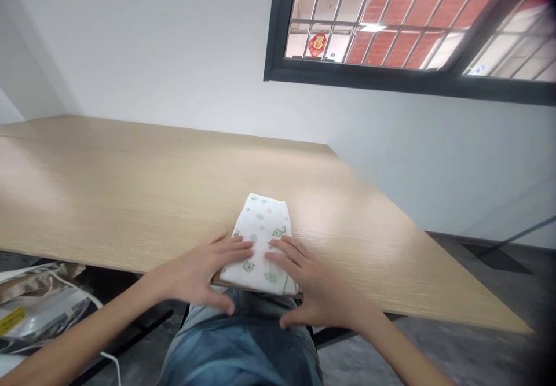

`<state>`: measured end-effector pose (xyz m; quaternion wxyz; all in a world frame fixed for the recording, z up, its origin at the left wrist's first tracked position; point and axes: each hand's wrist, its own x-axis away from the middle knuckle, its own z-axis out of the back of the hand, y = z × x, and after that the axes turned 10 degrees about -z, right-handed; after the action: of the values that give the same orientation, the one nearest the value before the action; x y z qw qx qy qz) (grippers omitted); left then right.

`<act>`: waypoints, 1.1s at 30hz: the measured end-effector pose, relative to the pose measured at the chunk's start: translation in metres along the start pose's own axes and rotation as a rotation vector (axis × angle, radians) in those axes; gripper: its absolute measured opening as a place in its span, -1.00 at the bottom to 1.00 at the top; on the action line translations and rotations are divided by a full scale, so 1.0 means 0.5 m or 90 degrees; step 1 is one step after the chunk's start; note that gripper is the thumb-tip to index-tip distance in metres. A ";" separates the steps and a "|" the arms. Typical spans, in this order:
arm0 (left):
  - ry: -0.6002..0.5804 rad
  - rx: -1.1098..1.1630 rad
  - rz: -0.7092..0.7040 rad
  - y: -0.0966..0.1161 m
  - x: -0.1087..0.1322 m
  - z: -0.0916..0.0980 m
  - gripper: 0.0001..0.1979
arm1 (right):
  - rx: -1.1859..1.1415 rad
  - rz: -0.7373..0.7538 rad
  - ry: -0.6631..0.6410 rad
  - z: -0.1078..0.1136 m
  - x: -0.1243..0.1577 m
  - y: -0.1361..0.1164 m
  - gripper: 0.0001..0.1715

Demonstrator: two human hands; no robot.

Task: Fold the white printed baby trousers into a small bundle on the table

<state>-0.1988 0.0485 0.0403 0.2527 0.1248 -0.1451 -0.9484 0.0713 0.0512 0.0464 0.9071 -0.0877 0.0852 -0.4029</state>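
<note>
A folded white cloth (263, 224) printed with small green animals and leaf shapes lies flat at the front edge of the table, a little narrower at its far end. On its left side rest the fingers of my left hand (206, 270), stretched out with the thumb apart over the table edge. My right hand (315, 285) lies on the cloth's right side in much the same way, fingers extended and thumb pointing down past the edge. Neither hand grips anything. The fingers cover parts of the cloth's two sides.
The light wood table (143, 183) runs along the white wall, its right side slanting toward me. A barred window (369, 21) is above. At lower left, below the table top, are clear plastic packaging (47, 311) and a white cord (89, 296). My lap is just below the table edge.
</note>
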 end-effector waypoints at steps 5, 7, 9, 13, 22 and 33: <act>0.154 0.048 -0.060 0.054 0.035 -0.034 -0.65 | -0.077 0.070 0.089 -0.021 0.064 -0.041 -0.36; 0.201 0.137 0.009 0.059 0.011 -0.028 -0.78 | -0.177 0.014 0.132 -0.017 0.061 -0.050 -0.56; 0.260 0.224 0.149 0.050 -0.027 -0.021 -0.74 | -0.269 -0.128 0.173 -0.009 0.039 -0.050 -0.79; 0.384 0.214 0.378 0.015 -0.092 -0.032 -0.70 | -0.321 -0.384 0.195 0.008 -0.035 -0.026 -0.74; 0.387 -0.248 0.293 0.049 -0.141 -0.082 -0.59 | 0.017 -0.303 0.391 -0.032 -0.108 -0.059 -0.57; 0.285 0.002 0.380 0.031 -0.013 -0.063 -0.45 | -0.101 -0.369 0.360 -0.042 0.033 0.010 -0.57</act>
<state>-0.1764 0.0324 0.0174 0.5435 0.2816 -0.1179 -0.7819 0.0809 0.0404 0.0233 0.6875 -0.0633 0.3336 -0.6419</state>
